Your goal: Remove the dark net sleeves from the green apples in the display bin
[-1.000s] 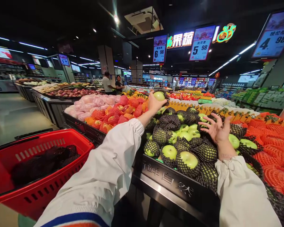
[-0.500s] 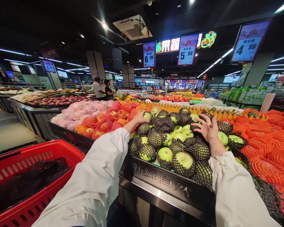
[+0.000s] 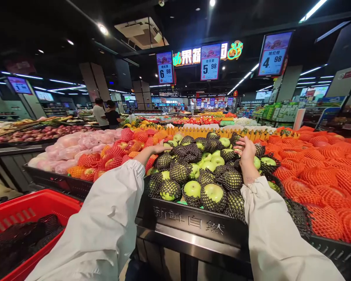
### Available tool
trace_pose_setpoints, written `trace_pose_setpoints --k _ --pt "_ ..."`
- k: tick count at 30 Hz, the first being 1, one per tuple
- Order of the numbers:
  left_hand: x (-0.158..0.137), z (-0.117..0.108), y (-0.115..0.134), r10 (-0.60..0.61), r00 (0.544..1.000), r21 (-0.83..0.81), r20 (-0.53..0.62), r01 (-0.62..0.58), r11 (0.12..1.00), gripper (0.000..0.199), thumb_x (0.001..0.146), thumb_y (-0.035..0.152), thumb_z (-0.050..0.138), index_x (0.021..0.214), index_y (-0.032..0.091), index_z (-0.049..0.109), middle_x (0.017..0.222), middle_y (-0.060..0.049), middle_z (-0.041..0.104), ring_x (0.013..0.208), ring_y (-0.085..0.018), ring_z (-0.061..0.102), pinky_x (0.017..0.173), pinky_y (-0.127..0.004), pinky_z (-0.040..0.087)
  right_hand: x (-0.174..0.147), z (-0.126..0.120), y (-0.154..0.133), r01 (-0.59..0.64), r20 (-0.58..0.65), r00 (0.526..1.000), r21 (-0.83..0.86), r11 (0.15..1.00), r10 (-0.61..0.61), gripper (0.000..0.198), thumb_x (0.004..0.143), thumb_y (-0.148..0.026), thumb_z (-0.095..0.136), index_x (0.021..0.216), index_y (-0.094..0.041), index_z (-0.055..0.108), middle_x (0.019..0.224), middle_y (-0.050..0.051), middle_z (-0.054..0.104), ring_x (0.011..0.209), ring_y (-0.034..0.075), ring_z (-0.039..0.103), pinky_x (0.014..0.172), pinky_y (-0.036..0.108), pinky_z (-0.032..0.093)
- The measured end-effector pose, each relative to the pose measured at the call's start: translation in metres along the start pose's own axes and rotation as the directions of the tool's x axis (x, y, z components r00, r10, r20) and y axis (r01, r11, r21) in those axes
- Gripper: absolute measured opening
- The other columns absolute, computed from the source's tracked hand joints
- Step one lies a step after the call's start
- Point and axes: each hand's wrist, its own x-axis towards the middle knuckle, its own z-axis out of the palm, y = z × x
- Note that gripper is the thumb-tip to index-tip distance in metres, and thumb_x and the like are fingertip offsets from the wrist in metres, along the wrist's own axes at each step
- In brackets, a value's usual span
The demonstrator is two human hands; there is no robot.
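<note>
I have the left hand [image 3: 157, 148] at the pile's far-left edge, by a green apple [image 3: 172, 143]; can't tell if gripping. Centre, black crate [image 3: 199, 223]: netted apples [image 3: 214, 192], probably firm, bruisable; I'd cup their sides. Right hand [image 3: 245, 153] loosely open, over the pile's right.

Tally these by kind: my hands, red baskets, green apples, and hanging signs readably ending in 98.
Hands: 2 (left hand, right hand)
Red basket: 1
Signs: 3 (6.98, 5.98, 4.98)
Total: 6, leaving out the green apples, which overlap too much to count.
</note>
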Motion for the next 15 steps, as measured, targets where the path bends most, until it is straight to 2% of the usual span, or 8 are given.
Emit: trace_pose_setpoints --k 3,5,7,10,12,15 --pt "-0.003 -0.004 0.004 -0.155 0.968 0.139 0.196 0.129 0.982 0.077 0.079 0.060 0.071 0.134 0.013 0.045 0.140 -0.021 0.059 0.121 -0.031 0.060 0.095 -0.038 0.048 -0.001 0.001 0.004 0.114 0.060 0.993 -0.319 0.941 -0.100 0.036 0.082 -0.058 0.058 0.093 -0.023 0.059 0.090 0.004 0.069 0.076 0.018 0.066 0.067 0.032 0.058" --pt "-0.007 -0.005 0.010 -0.215 0.950 0.242 0.226 0.159 0.957 0.078 0.090 0.066 0.052 0.143 0.011 0.036 0.148 -0.021 0.052 0.127 -0.030 0.057 0.094 -0.034 0.048 -0.003 0.001 0.006 0.170 0.140 0.983 -0.420 0.892 -0.121 0.030 0.078 -0.048 0.067 0.094 -0.022 0.064 0.099 0.006 0.072 0.093 0.022 0.067 0.089 0.040 0.055" --pt "-0.010 -0.004 0.015 -0.235 0.952 0.307 0.196 0.168 0.937 0.080 0.095 0.068 0.040 0.146 0.008 0.031 0.149 -0.022 0.050 0.132 -0.032 0.053 0.097 -0.034 0.048 -0.006 0.001 0.007 0.195 0.221 0.970 -0.472 0.860 -0.098 0.027 0.075 -0.038 0.073 0.094 -0.021 0.068 0.105 0.008 0.073 0.103 0.025 0.066 0.102 0.045 0.048" --pt "-0.013 -0.003 0.022 -0.261 0.953 0.357 0.156 0.192 0.914 0.089 0.091 0.065 0.052 0.149 0.003 0.028 0.148 -0.027 0.049 0.134 -0.039 0.050 0.098 -0.042 0.050 -0.009 0.002 0.011 0.200 0.345 0.939 -0.542 0.816 -0.001 0.024 0.071 -0.031 0.078 0.091 -0.018 0.071 0.102 0.011 0.075 0.099 0.029 0.069 0.100 0.047 0.049" --pt "-0.012 -0.003 0.026 -0.278 0.952 0.387 0.131 0.209 0.898 0.093 0.084 0.061 0.062 0.150 0.002 0.031 0.145 -0.030 0.052 0.128 -0.043 0.056 0.092 -0.045 0.053 -0.010 0.004 0.014 0.206 0.421 0.905 -0.565 0.799 0.064 0.022 0.067 -0.026 0.082 0.085 -0.018 0.073 0.096 0.010 0.076 0.093 0.028 0.071 0.095 0.044 0.052" --pt "-0.012 -0.002 0.032 -0.242 0.967 0.419 0.074 0.190 0.888 0.085 0.083 0.060 0.062 0.146 0.006 0.042 0.137 -0.028 0.059 0.117 -0.043 0.063 0.081 -0.046 0.056 -0.010 0.005 0.016 0.226 0.464 0.882 -0.574 0.787 0.085 0.021 0.068 -0.023 0.082 0.086 -0.017 0.074 0.098 0.010 0.077 0.093 0.026 0.071 0.093 0.040 0.053"
